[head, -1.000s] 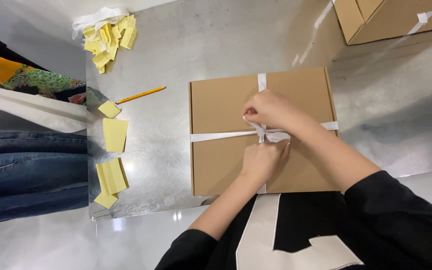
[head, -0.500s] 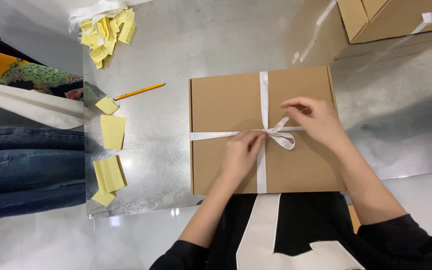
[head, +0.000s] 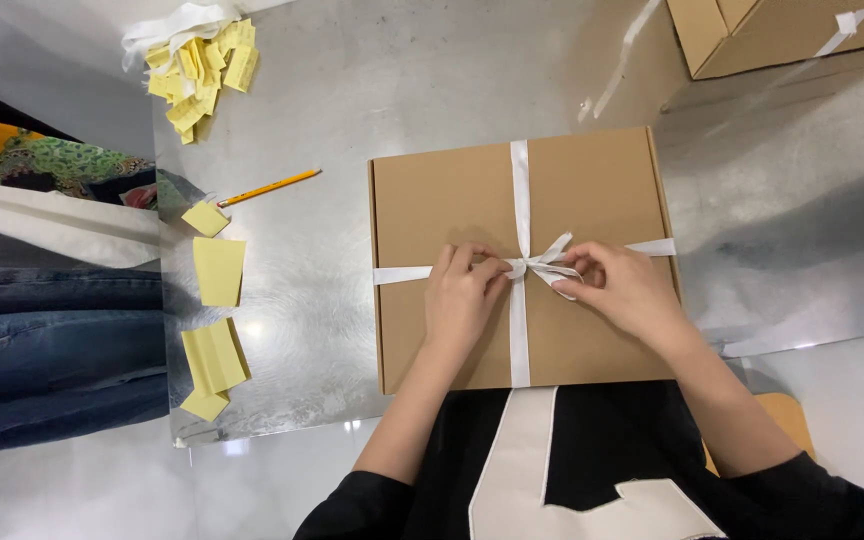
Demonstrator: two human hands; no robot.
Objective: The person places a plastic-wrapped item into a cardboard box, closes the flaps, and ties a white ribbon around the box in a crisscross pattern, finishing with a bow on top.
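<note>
A flat brown cardboard box [head: 452, 195] lies on the metal table [head: 402, 80] right in front of me. A white ribbon [head: 520, 170] crosses it lengthwise and sideways, meeting in a knot near the middle. My left hand [head: 462, 300] rests on the box lid and pinches the ribbon just left of the knot. My right hand [head: 624, 292] pinches a ribbon loop just right of the knot. Both hands cover part of the crossing.
A pencil [head: 268, 187] lies left of the box. Yellow paper slips [head: 218, 270] lie along the table's left edge, with a pile of more slips [head: 202, 70] and white ribbon at the far left corner. Another cardboard box [head: 782, 35] stands at the far right. Folded jeans [head: 52, 340] lie beyond the left edge.
One second ago both hands were bunched over the knot. They spread apart, pulling the ribbon, and now both have closed in again beside the knot.
</note>
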